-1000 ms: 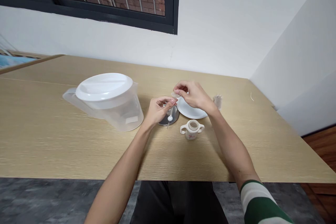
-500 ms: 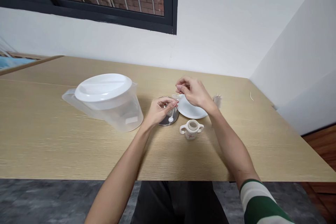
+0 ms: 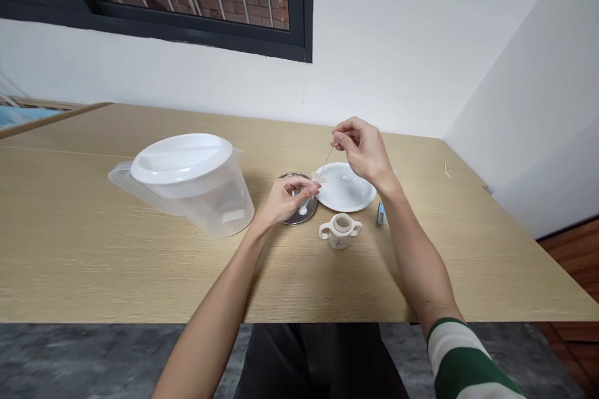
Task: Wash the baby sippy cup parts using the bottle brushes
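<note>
My left hand (image 3: 287, 201) pinches a small straw between thumb and fingertips; the straw's white rounded end (image 3: 303, 209) hangs below, over a round steel lid or dish (image 3: 296, 219). My right hand (image 3: 367, 149), higher and to the right, is closed on one end of a thin wire-like rod (image 3: 327, 161). The rod slants down to the left fingertips, where its lower end is hidden. Beneath my right hand lies a white bowl (image 3: 346, 199), with a small translucent piece (image 3: 319, 177) at its left rim. A two-handled cream cup (image 3: 340, 234) stands open in front.
A large translucent pitcher (image 3: 219, 206) with a white lid stands on the left of the wooden table (image 3: 116, 249). A small blue item (image 3: 380, 214) lies beside my right forearm. Farther right is a thin bent white piece (image 3: 447, 169). A wall and window (image 3: 187, 25) are behind.
My right hand has moved up and right, away from the left, and more of the thin rod shows between them. The blue item has come into view. My left hand stays nearly still.
</note>
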Motion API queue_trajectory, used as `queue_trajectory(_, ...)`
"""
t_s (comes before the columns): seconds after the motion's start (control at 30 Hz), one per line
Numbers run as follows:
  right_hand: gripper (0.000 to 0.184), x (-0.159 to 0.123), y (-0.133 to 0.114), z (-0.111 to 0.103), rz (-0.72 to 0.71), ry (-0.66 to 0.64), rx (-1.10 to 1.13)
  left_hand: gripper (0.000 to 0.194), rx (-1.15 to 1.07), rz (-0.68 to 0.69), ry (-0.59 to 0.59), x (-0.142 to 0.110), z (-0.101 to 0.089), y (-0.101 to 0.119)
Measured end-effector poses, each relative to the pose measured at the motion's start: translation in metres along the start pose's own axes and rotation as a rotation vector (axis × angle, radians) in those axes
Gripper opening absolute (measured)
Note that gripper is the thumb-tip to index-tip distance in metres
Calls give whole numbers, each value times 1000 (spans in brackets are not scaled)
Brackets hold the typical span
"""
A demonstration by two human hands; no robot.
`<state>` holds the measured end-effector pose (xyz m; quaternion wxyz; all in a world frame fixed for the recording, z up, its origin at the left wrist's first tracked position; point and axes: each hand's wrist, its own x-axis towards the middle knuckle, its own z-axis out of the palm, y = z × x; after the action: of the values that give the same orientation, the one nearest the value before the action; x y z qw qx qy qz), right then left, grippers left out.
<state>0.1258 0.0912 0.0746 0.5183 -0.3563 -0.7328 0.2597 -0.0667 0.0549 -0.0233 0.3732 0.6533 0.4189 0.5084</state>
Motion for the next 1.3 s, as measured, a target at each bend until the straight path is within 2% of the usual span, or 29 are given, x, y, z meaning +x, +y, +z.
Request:
queue_trajectory(0.2, 14, 2, 1, -11, -33, 64, 19, 33, 69, 14, -38, 0, -1, 0)
queue_trajectory(0.43, 23, 4, 1, -17, -74, 134, 10, 32, 111, 20, -17, 0, -1, 2)
queue_trajectory(0.67, 22, 4, 1, -47, -173, 299, -8, 30, 168, 50, -78, 0, 0, 6)
queue_trajectory(0.77, 22, 3, 1, -51, -165, 288, -2, 30, 169, 60, -61, 1, 0, 5)
queue_trajectory(1.03, 28, 3, -1, -37, -124, 253, 7, 31, 164, 60, -44, 0, 0, 4)
queue_trajectory(1.3, 30, 4, 2, -41, -125, 232, 28, 32, 134, 57, -44, 0, 0, 5)
